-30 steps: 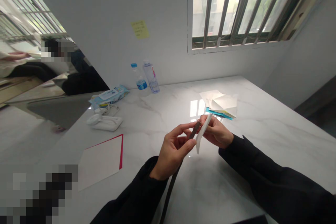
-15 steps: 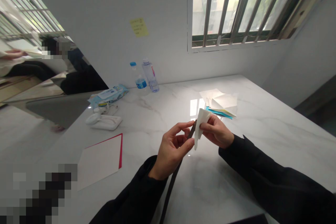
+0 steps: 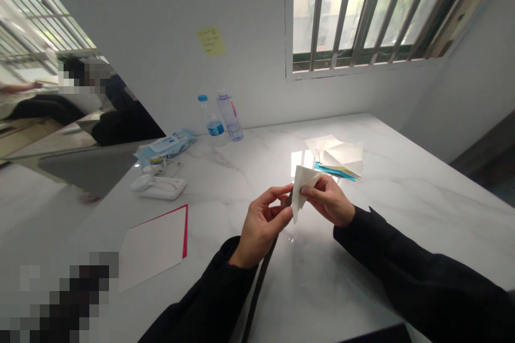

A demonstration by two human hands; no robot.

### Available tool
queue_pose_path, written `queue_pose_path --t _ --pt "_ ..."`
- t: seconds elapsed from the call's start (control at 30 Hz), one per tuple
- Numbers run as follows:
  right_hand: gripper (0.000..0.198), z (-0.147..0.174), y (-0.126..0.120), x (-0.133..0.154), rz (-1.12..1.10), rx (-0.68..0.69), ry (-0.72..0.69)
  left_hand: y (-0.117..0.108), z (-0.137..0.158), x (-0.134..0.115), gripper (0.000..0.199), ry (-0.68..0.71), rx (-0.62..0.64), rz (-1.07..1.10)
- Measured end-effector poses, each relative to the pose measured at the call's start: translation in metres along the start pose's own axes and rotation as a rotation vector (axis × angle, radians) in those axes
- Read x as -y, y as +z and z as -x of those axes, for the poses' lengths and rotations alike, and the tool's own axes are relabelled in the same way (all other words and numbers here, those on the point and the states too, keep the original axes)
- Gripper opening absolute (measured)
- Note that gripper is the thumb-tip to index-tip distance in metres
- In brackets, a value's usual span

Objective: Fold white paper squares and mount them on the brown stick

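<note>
Between the thumb and fingers of my left hand (image 3: 260, 225) is the upper end of a long, flat dark strap (image 3: 258, 289). The strap runs down below that hand toward the bottom of the head view. My right hand (image 3: 332, 201) pinches a folded white tissue (image 3: 302, 182), its thumb pressed on the near face. The tissue is up against the strap's end, close to my left fingertips, and hides part of it. Both hands are raised over the middle of the white marble-patterned table (image 3: 225, 182).
Papers (image 3: 341, 155) with a blue sheet (image 3: 336, 171) lie beyond my right hand. To the left are a white sheet with a red edge (image 3: 155, 246), a white device (image 3: 161, 186), a wipes pack (image 3: 167, 144) and two bottles (image 3: 215, 127) (image 3: 232, 118). Other people sit far left.
My right hand has shifted the tissue slightly left and upward, so it covers more of the strap's end. My left hand keeps its hold, moving only slightly left.
</note>
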State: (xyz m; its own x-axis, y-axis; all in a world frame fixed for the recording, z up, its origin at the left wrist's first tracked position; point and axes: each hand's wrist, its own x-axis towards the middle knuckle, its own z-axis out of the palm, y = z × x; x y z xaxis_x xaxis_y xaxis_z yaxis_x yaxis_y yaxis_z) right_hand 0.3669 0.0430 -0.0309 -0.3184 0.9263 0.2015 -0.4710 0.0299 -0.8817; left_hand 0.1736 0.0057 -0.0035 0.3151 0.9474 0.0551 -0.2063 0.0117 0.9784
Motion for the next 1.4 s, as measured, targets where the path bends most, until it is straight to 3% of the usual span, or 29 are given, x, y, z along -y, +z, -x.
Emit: queue_pose_path --t 0.2,0.33,0.47,0.63,0.77,0.87,0.97,1.03,1.2,1.3,1.4 --pt "0.047 -0.002 -0.001 -0.003 -0.066 -0.022 0.017 -0.003 -0.008 0.004 0.044 -0.042 0.015 0.09" --pt "0.059 -0.006 -0.004 -0.009 -0.113 -0.02 0.113 -0.01 -0.015 0.003 0.032 -0.003 -0.125 0.216" --pt "0.044 -0.006 -0.003 -0.018 0.054 -0.01 0.217 -0.021 -0.022 -0.002 0.032 -0.004 -0.285 0.337" --pt "0.043 0.015 0.022 -0.035 0.338 0.176 0.338 -0.029 -0.027 0.006 0.039 -0.011 -0.353 0.472" --pt "0.032 0.03 0.042 -0.049 0.376 0.33 0.406 -0.025 -0.028 0.019 0.039 -0.023 -0.37 0.467" --pt "0.024 0.026 0.043 -0.049 0.34 0.319 0.437 -0.017 -0.026 0.029 0.035 -0.071 -0.356 0.354" --pt "0.021 0.016 0.035 -0.038 0.372 0.197 0.394 -0.01 -0.024 0.036 0.032 -0.153 -0.283 0.248" --pt "0.019 0.011 0.027 -0.026 0.537 0.141 0.318 -0.009 -0.025 0.036 0.032 -0.158 -0.27 0.242" --pt "0.011 0.004 0.005 -0.005 1.126 0.017 0.095 -0.03 -0.033 0.026 0.034 -0.04 -0.452 0.154" --pt "0.022 0.001 -0.007 -0.007 1.319 0.089 0.023 -0.043 -0.037 0.024 0.038 -0.031 -0.518 0.105" --pt "0.029 0.0 -0.013 -0.018 1.35 0.216 0.051 -0.046 -0.037 0.026 0.035 -0.126 -0.513 0.169"
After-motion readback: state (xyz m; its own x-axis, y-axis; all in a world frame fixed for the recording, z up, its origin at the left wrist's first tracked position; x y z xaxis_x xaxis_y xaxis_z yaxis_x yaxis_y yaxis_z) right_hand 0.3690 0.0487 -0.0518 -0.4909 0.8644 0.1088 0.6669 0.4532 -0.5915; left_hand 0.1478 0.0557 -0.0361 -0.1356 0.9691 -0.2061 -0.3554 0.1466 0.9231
